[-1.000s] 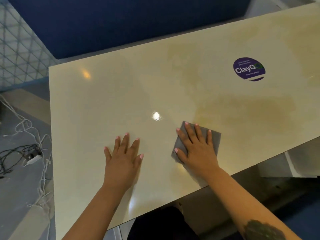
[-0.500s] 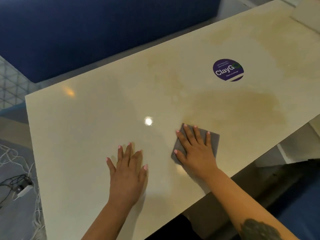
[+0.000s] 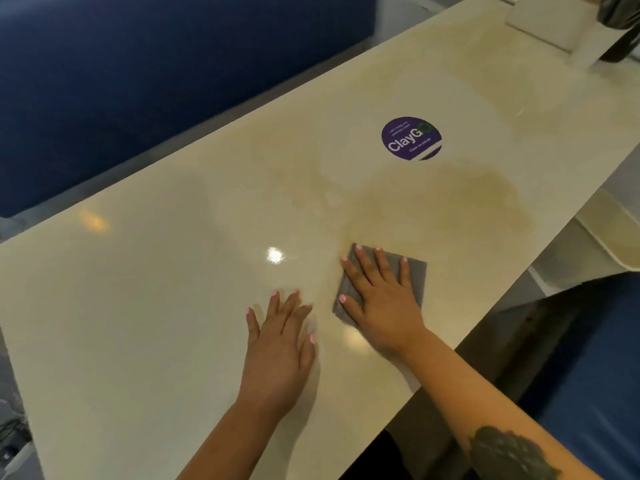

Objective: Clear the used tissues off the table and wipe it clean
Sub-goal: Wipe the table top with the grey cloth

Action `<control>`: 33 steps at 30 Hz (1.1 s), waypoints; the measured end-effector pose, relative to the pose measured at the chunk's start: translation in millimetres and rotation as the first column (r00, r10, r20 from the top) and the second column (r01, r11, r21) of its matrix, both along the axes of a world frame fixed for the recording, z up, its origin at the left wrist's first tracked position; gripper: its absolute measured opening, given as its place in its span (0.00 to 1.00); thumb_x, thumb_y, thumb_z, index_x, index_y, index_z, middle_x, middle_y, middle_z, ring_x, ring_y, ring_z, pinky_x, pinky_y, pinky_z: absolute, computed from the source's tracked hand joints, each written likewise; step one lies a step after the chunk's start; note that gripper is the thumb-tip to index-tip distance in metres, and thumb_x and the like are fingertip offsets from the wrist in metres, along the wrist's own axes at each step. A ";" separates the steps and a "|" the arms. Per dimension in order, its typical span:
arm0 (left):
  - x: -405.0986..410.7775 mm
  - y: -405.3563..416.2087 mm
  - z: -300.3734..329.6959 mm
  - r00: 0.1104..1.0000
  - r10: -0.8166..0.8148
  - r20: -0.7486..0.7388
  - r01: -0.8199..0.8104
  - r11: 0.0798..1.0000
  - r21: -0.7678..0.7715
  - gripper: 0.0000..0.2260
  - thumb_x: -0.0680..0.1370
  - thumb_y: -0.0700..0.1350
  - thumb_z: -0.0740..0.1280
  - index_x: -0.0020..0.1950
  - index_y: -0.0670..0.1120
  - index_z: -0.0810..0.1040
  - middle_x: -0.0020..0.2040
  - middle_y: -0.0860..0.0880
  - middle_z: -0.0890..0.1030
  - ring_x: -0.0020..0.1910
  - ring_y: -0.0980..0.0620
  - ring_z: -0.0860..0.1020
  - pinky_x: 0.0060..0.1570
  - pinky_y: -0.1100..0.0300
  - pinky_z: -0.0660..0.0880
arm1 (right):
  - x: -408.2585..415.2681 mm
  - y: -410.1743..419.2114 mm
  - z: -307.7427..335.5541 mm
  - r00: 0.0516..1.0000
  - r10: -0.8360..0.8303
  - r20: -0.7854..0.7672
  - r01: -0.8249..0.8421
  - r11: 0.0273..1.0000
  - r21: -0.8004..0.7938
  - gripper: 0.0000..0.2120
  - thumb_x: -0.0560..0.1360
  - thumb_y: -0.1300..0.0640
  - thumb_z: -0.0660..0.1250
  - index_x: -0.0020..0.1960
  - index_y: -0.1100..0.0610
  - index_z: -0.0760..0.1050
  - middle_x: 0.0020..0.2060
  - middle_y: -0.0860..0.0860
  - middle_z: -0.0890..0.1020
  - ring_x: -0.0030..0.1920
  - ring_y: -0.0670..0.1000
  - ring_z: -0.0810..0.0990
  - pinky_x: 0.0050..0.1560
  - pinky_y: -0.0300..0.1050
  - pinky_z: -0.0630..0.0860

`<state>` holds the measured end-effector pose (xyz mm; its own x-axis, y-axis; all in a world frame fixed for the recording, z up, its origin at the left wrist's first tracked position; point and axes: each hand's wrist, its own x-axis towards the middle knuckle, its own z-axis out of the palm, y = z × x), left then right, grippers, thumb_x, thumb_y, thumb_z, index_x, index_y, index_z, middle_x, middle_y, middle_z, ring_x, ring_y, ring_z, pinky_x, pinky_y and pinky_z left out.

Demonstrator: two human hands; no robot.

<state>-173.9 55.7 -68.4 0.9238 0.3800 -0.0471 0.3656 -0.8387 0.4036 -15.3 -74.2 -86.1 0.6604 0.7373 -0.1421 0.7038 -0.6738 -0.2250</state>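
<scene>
Your right hand (image 3: 384,303) lying flat, fingers straight and spread, pressing folded grey square cloth (image 3: 414,277) onto glossy cream surface (image 3: 156,306), lower centre of frame. Your left hand (image 3: 280,341) resting open, palm down, just left of cloth, not touching it. Yellowish smear spreading above cloth. Round purple "ClayGo" sticker (image 3: 411,138) sitting upper right.

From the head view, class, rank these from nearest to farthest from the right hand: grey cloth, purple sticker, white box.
1. Grey cloth, directly under the right hand.
2. Purple sticker, farther up the table.
3. White box, at the far end.
</scene>
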 end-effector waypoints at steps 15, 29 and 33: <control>119.5 -42.1 -8.4 0.878 -0.391 -0.276 0.439 0.888 0.138 0.27 0.77 0.60 0.30 0.75 0.54 0.34 0.76 0.50 0.33 0.72 0.47 0.28 0.67 0.39 0.27 | 25.9 -12.5 30.5 0.708 -0.221 -0.670 0.687 0.436 0.582 0.18 0.78 0.50 0.60 0.67 0.43 0.65 0.64 0.37 0.71 0.66 0.36 0.68 0.67 0.37 0.65; 119.8 -50.5 -21.3 0.925 -0.353 -0.142 0.375 0.907 0.189 0.26 0.78 0.58 0.51 0.76 0.52 0.56 0.76 0.48 0.57 0.75 0.42 0.54 0.66 0.35 0.51 | 82.1 -65.2 19.5 0.710 -0.517 -0.478 0.704 0.524 0.479 0.14 0.78 0.58 0.62 0.63 0.50 0.72 0.59 0.43 0.77 0.57 0.41 0.74 0.47 0.24 0.66; 169.5 -38.5 -25.6 0.927 -0.341 -0.153 0.371 0.895 0.250 0.27 0.77 0.59 0.50 0.75 0.53 0.57 0.76 0.49 0.59 0.75 0.44 0.53 0.69 0.38 0.44 | 99.3 -77.5 11.7 0.738 -0.543 -0.400 0.674 0.561 0.482 0.16 0.78 0.61 0.62 0.65 0.52 0.72 0.65 0.46 0.73 0.62 0.47 0.75 0.60 0.41 0.71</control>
